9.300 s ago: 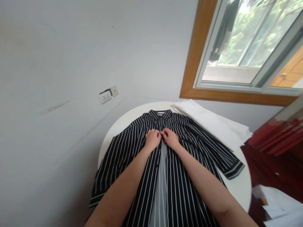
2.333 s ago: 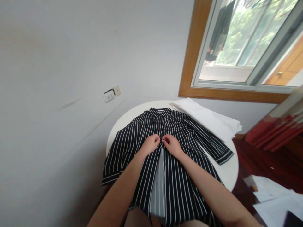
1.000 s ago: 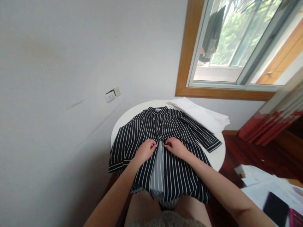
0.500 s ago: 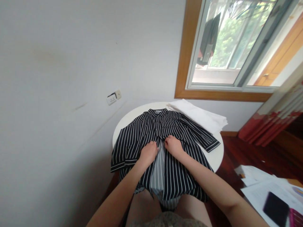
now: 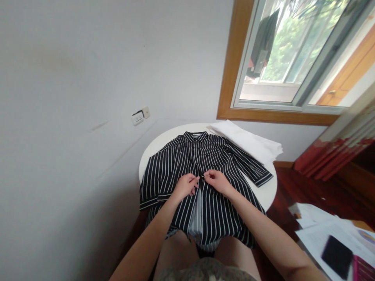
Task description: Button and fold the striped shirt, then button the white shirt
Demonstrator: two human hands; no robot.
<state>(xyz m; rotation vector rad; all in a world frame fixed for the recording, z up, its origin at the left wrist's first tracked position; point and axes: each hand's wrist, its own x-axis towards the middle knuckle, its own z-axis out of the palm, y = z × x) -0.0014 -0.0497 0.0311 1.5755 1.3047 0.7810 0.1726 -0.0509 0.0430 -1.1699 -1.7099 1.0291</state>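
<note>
The shirt [image 5: 187, 156] lies on the counter [image 5: 164, 139], likely light, soft and floppy, and best held by its front edges, where the left hand [image 5: 185, 185] and right hand [image 5: 217, 181] pinch it, close together.

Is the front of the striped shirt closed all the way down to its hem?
No, the striped shirt gapes open lower down, showing its grey inside.

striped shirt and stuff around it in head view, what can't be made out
Whether the left hand and right hand grip a button or cloth on the striped shirt: head view, they hide it.
Any lettering on the collar label: head view, too small.
Print on the papers: head view, blurred.
Rest of the pink object: head view, cut off at the frame's corner.
</note>
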